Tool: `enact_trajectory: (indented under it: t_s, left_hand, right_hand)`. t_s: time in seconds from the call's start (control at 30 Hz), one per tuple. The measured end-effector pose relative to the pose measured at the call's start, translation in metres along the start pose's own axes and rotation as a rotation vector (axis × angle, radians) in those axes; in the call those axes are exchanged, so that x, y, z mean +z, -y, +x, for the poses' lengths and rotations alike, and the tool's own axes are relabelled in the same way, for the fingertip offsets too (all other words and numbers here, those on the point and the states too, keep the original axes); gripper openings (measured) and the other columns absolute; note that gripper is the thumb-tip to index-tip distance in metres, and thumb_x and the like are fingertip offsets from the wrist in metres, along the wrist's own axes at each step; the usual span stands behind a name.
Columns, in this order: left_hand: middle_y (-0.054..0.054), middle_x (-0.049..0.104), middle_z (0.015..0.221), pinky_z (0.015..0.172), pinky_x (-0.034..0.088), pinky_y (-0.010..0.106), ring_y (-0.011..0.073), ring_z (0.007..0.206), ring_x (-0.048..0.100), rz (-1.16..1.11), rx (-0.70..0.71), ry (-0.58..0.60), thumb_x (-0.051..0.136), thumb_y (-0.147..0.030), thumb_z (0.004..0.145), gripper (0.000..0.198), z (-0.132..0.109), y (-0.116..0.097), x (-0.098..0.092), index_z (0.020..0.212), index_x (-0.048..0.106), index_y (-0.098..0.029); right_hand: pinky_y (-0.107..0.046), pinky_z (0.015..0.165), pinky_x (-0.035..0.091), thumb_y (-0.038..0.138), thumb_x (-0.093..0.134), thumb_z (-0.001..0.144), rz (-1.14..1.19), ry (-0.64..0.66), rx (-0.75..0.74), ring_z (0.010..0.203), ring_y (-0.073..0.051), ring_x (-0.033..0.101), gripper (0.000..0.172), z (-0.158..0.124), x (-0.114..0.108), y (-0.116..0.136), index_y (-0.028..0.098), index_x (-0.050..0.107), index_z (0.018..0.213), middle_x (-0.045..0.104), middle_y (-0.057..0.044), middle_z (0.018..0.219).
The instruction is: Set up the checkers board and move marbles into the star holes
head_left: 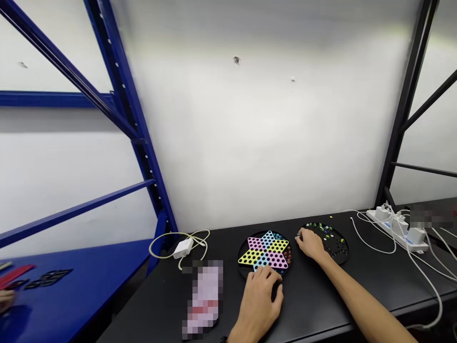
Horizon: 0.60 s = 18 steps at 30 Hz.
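A Chinese checkers board [264,251] with a pink, yellow and blue star full of holes lies on the black table, with coloured marbles in its rim channel. My left hand [260,297] rests at the board's near edge, its fingers loosely curved over it and the thumb held apart. To the right is a round black tray [342,259] with several green, white and dark marbles [326,228] scattered in it. At the tray's left rim, my right hand [310,242] has its fingertips pinched together; whatever they hold is too small to make out.
A white charger with a coiled cable [183,248] lies on the left, behind a blurred pinkish item [205,300]. On the right is a power strip [396,231] with plugs and loose cables. A blue table [82,281] with dark pieces and another person's hand [6,299] stands far left.
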State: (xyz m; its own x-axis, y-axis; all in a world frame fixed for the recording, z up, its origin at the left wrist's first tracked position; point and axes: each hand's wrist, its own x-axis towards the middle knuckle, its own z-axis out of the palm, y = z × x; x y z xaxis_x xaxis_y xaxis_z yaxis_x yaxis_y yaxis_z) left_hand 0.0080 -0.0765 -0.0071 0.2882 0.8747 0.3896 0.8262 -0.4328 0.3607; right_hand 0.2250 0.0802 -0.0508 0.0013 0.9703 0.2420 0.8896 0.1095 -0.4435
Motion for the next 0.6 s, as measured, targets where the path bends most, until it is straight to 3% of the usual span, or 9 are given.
enact_trajectory:
  t_s: [0.07,0.13,0.27,0.33,0.4,0.5,0.6]
  left_hand:
    - [0.001,0.065,0.095,0.082,0.038,0.036,0.0202,0.091,0.058,0.000,-0.002,-0.002,0.054,-0.018,0.086,0.013,-0.001,0.000,0.000,0.090,0.064,-0.025]
    - [0.001,0.065,0.095,0.082,0.038,0.036,0.0203,0.091,0.058,0.002,-0.007,-0.004,0.054,-0.018,0.086,0.013,-0.001,0.000,0.000,0.090,0.064,-0.025]
    - [0.001,0.065,0.095,0.082,0.038,0.035,0.0202,0.092,0.058,-0.003,-0.014,0.002,0.055,-0.018,0.085,0.013,0.000,0.000,0.000,0.089,0.064,-0.025]
    - [0.001,0.066,0.096,0.082,0.038,0.035,0.0203,0.092,0.058,-0.007,-0.017,0.006,0.055,-0.018,0.085,0.013,0.000,-0.001,-0.001,0.089,0.065,-0.025]
    - [0.001,0.066,0.095,0.082,0.038,0.036,0.0204,0.092,0.058,-0.009,-0.022,0.010,0.055,-0.018,0.086,0.013,0.000,-0.001,-0.001,0.089,0.065,-0.025]
    - [0.001,0.066,0.095,0.082,0.039,0.036,0.0209,0.092,0.058,-0.007,-0.023,0.013,0.054,-0.018,0.086,0.013,0.000,-0.001,-0.002,0.089,0.065,-0.025]
    - [0.002,0.065,0.095,0.082,0.039,0.036,0.0209,0.091,0.058,0.001,-0.016,0.007,0.054,-0.018,0.086,0.013,-0.001,-0.001,-0.001,0.089,0.065,-0.025]
  right_hand:
    - [-0.029,0.070,0.038,0.028,0.054,0.089,-0.034,0.009,-0.028,0.085,-0.021,0.062,0.010,0.000,0.002,0.003,0.021,0.059,0.083,0.068,-0.008,0.094]
    - [-0.029,0.068,0.039,0.030,0.054,0.088,0.084,-0.001,-0.003,0.079,-0.020,0.062,0.016,0.003,0.001,0.001,0.021,0.057,0.075,0.066,-0.007,0.085]
    - [-0.023,0.048,0.031,0.045,0.050,0.087,0.798,-0.038,0.203,0.050,-0.012,0.047,0.030,0.017,-0.013,-0.008,0.021,0.053,0.069,0.051,0.001,0.060]
    - [-0.021,0.042,0.023,0.048,0.049,0.084,1.171,-0.022,0.319,0.044,-0.009,0.038,0.029,0.026,-0.022,-0.013,0.021,0.055,0.076,0.049,0.003,0.060]
    - [-0.020,0.040,0.018,0.047,0.052,0.080,1.341,0.010,0.376,0.041,-0.008,0.033,0.027,0.034,-0.027,-0.018,0.020,0.056,0.080,0.050,0.004,0.061]
    - [-0.021,0.042,0.018,0.043,0.057,0.079,1.112,0.015,0.317,0.040,-0.008,0.029,0.024,0.045,-0.027,-0.023,0.020,0.056,0.070,0.041,0.006,0.051]
    - [-0.023,0.050,0.031,0.035,0.061,0.080,0.597,0.020,0.140,0.051,-0.013,0.046,0.023,0.050,-0.017,-0.027,0.020,0.058,0.063,0.047,0.003,0.051]
